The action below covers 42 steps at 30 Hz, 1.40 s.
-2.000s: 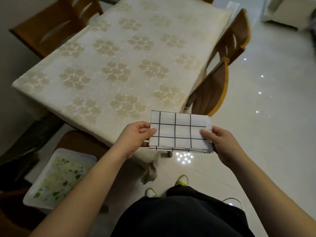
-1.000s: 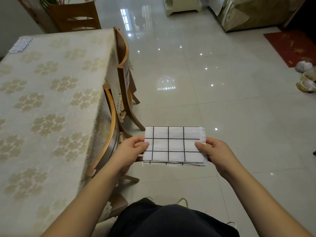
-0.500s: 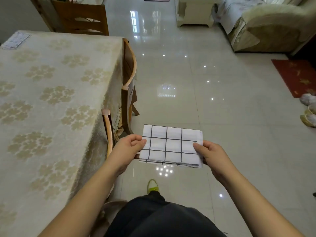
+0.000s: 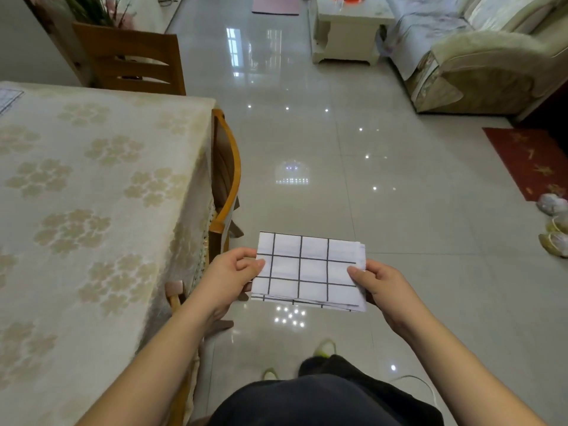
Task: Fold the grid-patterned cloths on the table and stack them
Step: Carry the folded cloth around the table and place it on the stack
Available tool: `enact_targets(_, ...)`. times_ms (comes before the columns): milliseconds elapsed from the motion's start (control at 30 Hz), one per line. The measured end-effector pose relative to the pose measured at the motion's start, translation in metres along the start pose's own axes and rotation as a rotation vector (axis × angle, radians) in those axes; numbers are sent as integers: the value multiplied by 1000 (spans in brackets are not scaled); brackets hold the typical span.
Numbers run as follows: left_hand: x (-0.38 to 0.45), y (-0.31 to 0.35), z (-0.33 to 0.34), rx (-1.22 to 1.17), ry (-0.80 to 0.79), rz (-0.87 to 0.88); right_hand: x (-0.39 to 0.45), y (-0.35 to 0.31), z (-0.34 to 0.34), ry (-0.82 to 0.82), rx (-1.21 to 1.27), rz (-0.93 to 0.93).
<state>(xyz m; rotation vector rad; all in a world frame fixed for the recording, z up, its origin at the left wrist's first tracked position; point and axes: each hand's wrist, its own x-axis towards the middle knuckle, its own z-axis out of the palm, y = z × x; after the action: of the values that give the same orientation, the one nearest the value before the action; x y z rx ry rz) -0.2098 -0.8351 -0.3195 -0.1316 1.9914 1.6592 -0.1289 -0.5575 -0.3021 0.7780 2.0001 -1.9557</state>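
A folded white cloth with a black grid point(image 4: 310, 270) is held flat in the air over the shiny floor, to the right of the table. My left hand point(image 4: 229, 276) pinches its left edge and my right hand point(image 4: 379, 284) pinches its right edge. Several layers show along its near edge. The table point(image 4: 92, 192) with a cream flowered cover lies to my left. Another grid-patterned cloth point(image 4: 7, 98) peeks in at the table's far left edge, mostly cut off by the frame.
Wooden chairs point(image 4: 226, 176) are tucked in along the table's right side, and another chair point(image 4: 132, 61) stands at its far end. A sofa point(image 4: 479, 56), a white low table point(image 4: 347, 29) and a red mat point(image 4: 531, 161) lie beyond on the tiled floor.
My view has swung from over the table round to the right and along its side, toward the living room. Both hands keep the same hold on the folded cloth.
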Motion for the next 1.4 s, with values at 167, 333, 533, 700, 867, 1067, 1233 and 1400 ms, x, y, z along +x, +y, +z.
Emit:
enact_targets(167, 62, 26, 7, -48, 14, -21, 68, -30, -13, 20, 33, -29)
enact_targets(333, 131, 76, 27, -67, 86, -38, 144, -70, -39, -17, 36, -51)
enact_targets(533, 203, 138, 46, -63, 123, -24, 221, -125, -77, -91, 28, -49)
enact_targets(700, 248, 162, 44, -78, 134, -36, 278, -171, -81, -101, 31, -50)
enact_targets(867, 295, 179, 23, -91, 178, -85, 336, -204, -64, -152, -11, -37)
enact_targets(1067, 370, 197, -29, -79, 267, -130, 415, -249, -23, -190, -50, -43)
enact_targets(1233, 417, 228, -66, -201, 267, -140, 473, -294, 5, -211, -105, -69)
enact_targets(1400, 457, 254, -90, -173, 299, -86, 522, -324, 23, -212, -118, -88)
